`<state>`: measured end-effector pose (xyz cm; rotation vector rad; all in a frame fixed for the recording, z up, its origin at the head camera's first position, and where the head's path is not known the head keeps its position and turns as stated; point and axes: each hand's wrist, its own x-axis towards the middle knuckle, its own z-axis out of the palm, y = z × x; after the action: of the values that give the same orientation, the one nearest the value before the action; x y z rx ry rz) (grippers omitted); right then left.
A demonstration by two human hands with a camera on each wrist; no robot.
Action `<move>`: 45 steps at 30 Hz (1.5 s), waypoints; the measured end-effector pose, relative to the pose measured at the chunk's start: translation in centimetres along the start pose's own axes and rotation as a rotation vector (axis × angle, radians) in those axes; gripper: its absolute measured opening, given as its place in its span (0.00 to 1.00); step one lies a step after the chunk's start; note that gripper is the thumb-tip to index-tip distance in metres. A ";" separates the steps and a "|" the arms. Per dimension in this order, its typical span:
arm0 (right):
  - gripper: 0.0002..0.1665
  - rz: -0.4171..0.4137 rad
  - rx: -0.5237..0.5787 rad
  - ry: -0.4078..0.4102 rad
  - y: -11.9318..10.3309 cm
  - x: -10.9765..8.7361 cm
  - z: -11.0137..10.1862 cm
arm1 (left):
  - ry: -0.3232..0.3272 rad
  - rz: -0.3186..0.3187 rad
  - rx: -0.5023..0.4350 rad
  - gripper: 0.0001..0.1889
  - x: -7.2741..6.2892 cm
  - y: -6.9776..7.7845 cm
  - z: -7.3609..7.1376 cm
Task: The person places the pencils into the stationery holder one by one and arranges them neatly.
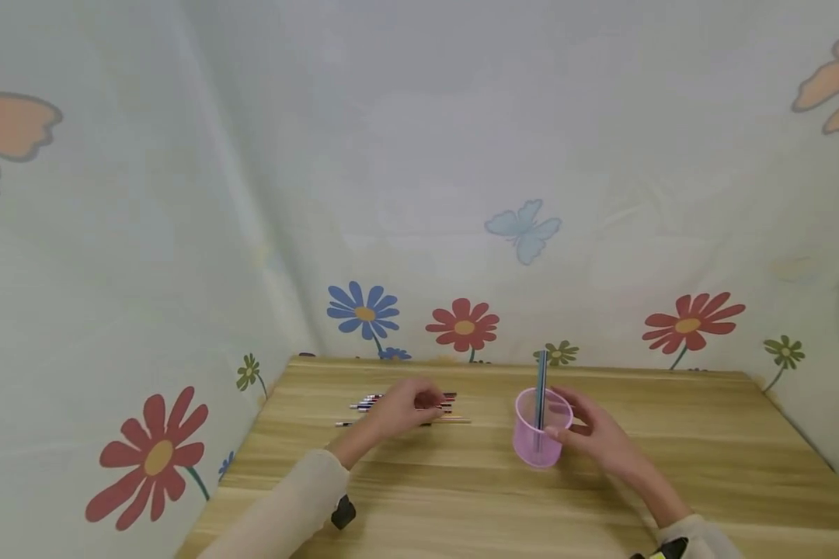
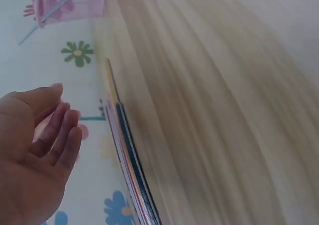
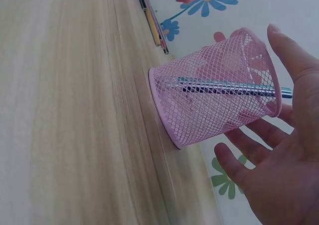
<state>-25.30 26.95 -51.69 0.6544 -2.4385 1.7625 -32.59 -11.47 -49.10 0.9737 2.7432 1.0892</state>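
Note:
A pink mesh pen cup (image 3: 214, 90) stands upright on the table with a few slim pens (image 1: 541, 388), teal and dark, standing in it. My right hand (image 1: 597, 439) holds the cup loosely at its right side, the fingers and thumb curved about the rim. To the left, several pens and pencils (image 1: 363, 405) lie side by side on the wood. My left hand (image 1: 402, 407) is above them, its fingers loosely bent and nothing between them. The left wrist view shows this hand (image 2: 40, 150) apart from the row of pens (image 2: 127, 160).
A wood-grain table (image 1: 447, 497) bears everything. Behind it and at its sides hangs a pale cloth (image 1: 405, 155) printed with flowers and butterflies. Dark wrist straps (image 1: 344, 512) show at the sleeves.

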 end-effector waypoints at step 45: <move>0.43 0.011 0.072 0.044 0.4 0.4 1.9 | -0.134 0.002 0.294 0.04 -1.0 -4.0 0.1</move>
<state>-25.48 25.17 -52.55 0.6027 -2.3647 1.8558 -33.93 -14.14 -51.88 1.0363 2.8397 0.6040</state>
